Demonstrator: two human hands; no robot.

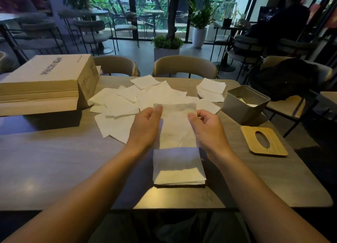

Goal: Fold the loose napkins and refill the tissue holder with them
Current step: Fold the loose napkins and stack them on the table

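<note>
2 far corners of 1 napkin are pinched by left hand and right hand; draw them evenly to its near edge, apparently above the stack, then crease.

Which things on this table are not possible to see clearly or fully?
Head view:
- Fill level of the tissue holder: hidden by its wall.
- Sheets in the folded napkin stack: edges too thin to count.
- Contents of the cardboard box: its lid covers them.
</note>
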